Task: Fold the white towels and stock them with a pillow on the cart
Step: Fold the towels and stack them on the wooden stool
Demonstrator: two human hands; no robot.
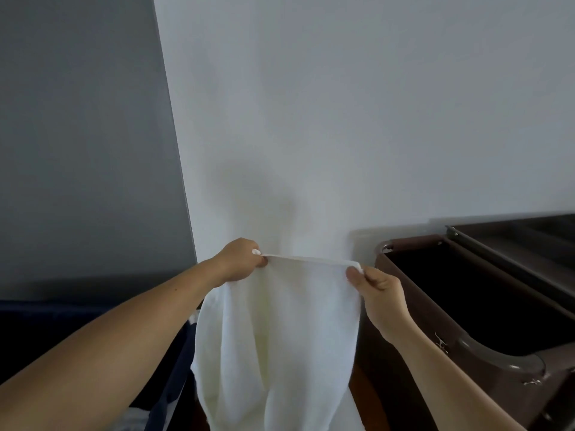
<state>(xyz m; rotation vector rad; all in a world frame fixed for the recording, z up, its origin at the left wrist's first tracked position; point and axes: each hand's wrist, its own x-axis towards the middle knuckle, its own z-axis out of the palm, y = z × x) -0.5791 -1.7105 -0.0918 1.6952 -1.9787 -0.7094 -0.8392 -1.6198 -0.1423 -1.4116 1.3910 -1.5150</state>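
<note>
A white towel (277, 337) hangs in front of me, held up by its top edge and drooping down past the bottom of the view. My left hand (239, 261) pinches the towel's upper left corner. My right hand (378, 290) pinches the upper right corner, so the top edge is stretched taut between them. To the right stands the brown cart (413, 309) with a dark open compartment and a grey metal handle. No pillow shows.
A white wall (342, 119) rises straight ahead, with a grey panel (81, 135) to its left. A dark blue fabric bin (174, 362) sits at the lower left beside the hanging towel. A strip of wooden floor shows between towel and cart.
</note>
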